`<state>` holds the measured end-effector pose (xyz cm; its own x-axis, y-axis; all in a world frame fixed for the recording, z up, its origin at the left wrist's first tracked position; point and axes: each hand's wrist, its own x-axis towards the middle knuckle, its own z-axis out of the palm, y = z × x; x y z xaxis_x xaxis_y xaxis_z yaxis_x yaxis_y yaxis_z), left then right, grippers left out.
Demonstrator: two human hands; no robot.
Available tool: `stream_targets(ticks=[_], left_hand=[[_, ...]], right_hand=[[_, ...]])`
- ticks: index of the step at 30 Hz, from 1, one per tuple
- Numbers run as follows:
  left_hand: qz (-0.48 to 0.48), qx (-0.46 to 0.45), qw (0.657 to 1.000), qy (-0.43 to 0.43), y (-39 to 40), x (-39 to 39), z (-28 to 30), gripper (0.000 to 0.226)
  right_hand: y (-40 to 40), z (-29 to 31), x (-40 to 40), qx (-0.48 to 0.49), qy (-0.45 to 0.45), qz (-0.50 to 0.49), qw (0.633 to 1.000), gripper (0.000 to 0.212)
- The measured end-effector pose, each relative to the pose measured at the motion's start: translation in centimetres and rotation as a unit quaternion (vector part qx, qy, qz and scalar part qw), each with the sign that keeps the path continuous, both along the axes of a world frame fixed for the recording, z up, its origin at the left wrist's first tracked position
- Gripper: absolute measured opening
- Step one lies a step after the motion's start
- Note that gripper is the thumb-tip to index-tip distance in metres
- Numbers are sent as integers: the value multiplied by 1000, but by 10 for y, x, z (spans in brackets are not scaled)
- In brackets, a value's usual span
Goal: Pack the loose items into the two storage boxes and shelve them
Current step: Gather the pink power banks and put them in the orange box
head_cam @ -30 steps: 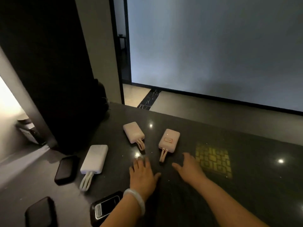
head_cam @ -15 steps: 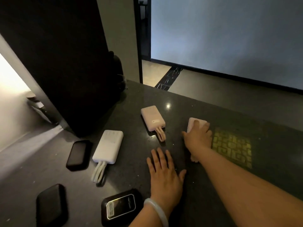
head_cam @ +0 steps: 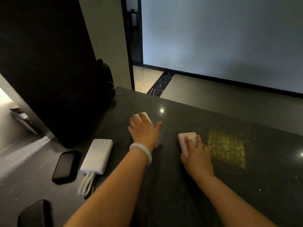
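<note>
Your left hand (head_cam: pixel 144 130) lies spread over the far pink power bank (head_cam: pixel 144 116); your right hand (head_cam: pixel 197 154) grips the near-right pink power bank (head_cam: pixel 186 138). Left lie the white power bank (head_cam: pixel 98 155) and black cases (head_cam: pixel 66 167) on the counter (head_cam: pixel 164 185).

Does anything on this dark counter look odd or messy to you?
Nothing looks spilled or broken. One oddity: a yellowish grid-like patch glows on the counter right of the right hand; its source isn't visible. The white power bank lies askew, cables trailing loosely.
</note>
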<state>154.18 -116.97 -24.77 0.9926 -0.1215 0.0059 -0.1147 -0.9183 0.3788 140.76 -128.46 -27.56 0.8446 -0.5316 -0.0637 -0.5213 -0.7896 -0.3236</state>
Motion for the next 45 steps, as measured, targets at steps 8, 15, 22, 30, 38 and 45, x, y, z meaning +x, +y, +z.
stream_targets(ticks=[8,15,22,30,38,45], left_hand=[[54,-28,996,59,-18,48,-34,96],[-88,-19,995,32,1,2,-36,86],[-135,-18,989,52,25,-82,-38,98],[-258,-38,958,118,26,-202,-12,90],[-416,-76,900,106,-35,-337,42,86],[-558,-152,809,103,-72,-507,96,81]], right_hand=[[-3,-3,0,10,-21,-9,1000,67],[4,3,-8,37,-18,-57,998,74],[20,11,-71,95,-6,-103,990,93],[8,43,-199,160,-42,-182,969,97],[-9,99,-376,129,-143,-307,932,98],[4,143,-557,47,-217,-428,876,99]])
